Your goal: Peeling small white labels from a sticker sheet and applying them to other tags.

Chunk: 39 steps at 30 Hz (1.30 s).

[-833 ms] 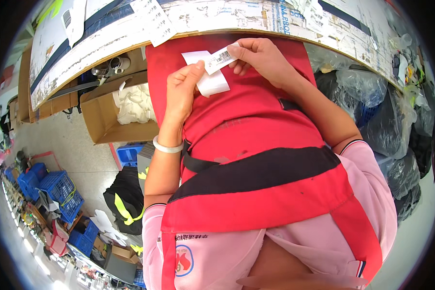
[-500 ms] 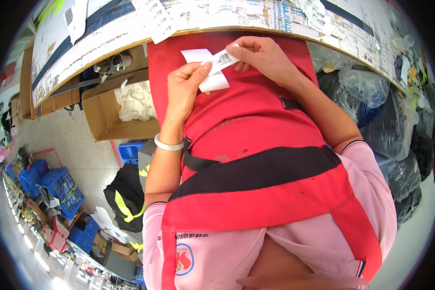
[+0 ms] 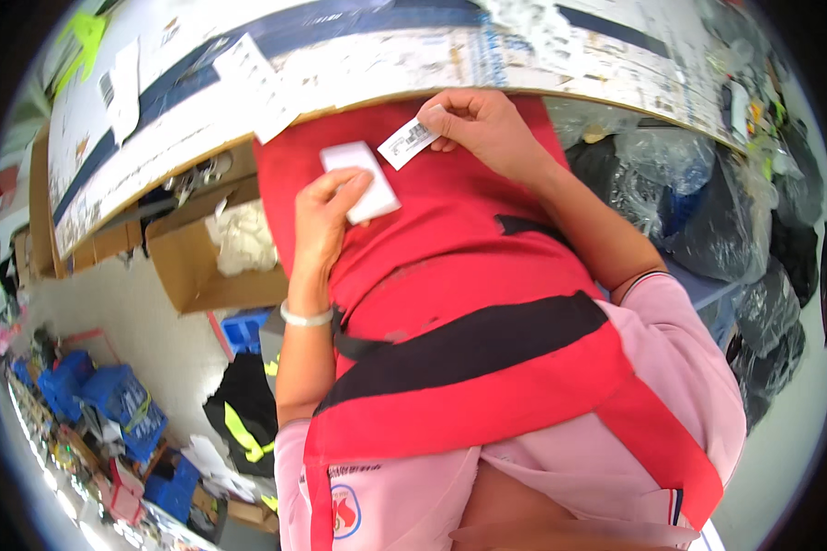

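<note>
Over the red apron (image 3: 459, 275) on my lap, my left hand (image 3: 326, 216) grips a blank white card (image 3: 366, 181) between thumb and fingers. My right hand (image 3: 478, 129), just below the table edge, pinches a small white barcode label (image 3: 406, 142) by its upper right corner. A narrow gap separates the label from the card. I cannot tell whether the card is a single piece or a small stack.
A worn white table (image 3: 368, 69) spans the far side, with a printed label sheet (image 3: 257, 83) overhanging its edge. On the left, a cardboard box (image 3: 179, 271) holds pale crumpled material. Plastic-wrapped dark bundles (image 3: 708, 220) crowd the right. Blue crates (image 3: 124, 404) stand farther left.
The barcode label has come away from the white card and is now only in my right hand. My left hand has moved slightly down and left with the card.
</note>
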Available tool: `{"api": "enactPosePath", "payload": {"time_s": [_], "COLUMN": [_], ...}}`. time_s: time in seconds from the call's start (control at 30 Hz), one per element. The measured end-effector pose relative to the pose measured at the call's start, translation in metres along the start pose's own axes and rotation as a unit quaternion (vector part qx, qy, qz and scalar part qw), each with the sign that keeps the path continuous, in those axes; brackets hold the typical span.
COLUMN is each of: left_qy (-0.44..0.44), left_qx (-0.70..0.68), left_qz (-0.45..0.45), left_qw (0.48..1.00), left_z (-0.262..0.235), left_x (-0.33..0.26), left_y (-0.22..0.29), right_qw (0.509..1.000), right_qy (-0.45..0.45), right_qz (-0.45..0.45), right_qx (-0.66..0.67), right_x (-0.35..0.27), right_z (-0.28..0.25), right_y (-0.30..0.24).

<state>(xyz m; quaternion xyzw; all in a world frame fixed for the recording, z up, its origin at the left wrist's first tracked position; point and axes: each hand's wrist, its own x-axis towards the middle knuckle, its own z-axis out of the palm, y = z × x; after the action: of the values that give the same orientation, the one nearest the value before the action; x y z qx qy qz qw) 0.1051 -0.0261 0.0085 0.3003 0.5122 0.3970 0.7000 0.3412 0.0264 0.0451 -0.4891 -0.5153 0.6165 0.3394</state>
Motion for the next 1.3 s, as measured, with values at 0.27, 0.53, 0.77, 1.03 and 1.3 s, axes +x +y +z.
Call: {"api": "enactPosePath", "payload": {"time_s": [0.27, 0.53, 0.77, 1.03, 1.3], "left_qy": [-0.028, 0.047, 0.278, 0.413, 0.289], "left_qx": [-0.082, -0.123, -0.171, 0.059, 0.044], "left_qz": [0.033, 0.075, -0.045, -0.046, 0.080], "left_qw": [0.996, 0.988, 0.944, 0.908, 0.953], "left_z": [-0.011, -0.086, -0.252, -0.337, -0.179], "left_x": [-0.003, -0.025, -0.023, -0.064, 0.028], "left_y": [-0.002, 0.001, -0.096, -0.201, -0.067], "right_qw": [0.936, 0.819, 0.837, 0.868, 0.849], "right_qy": [0.279, 0.420, 0.391, 0.315, -0.006], "right_qz": [-0.062, -0.193, -0.231, -0.253, -0.357], "right_qx": [-0.205, -0.338, -0.305, -0.289, -0.390], "right_x": [0.008, -0.001, 0.007, 0.022, 0.070], "right_z": [-0.145, -0.167, -0.140, -0.096, 0.082], "right_y": [-0.013, 0.005, -0.026, -0.042, -0.027]}}
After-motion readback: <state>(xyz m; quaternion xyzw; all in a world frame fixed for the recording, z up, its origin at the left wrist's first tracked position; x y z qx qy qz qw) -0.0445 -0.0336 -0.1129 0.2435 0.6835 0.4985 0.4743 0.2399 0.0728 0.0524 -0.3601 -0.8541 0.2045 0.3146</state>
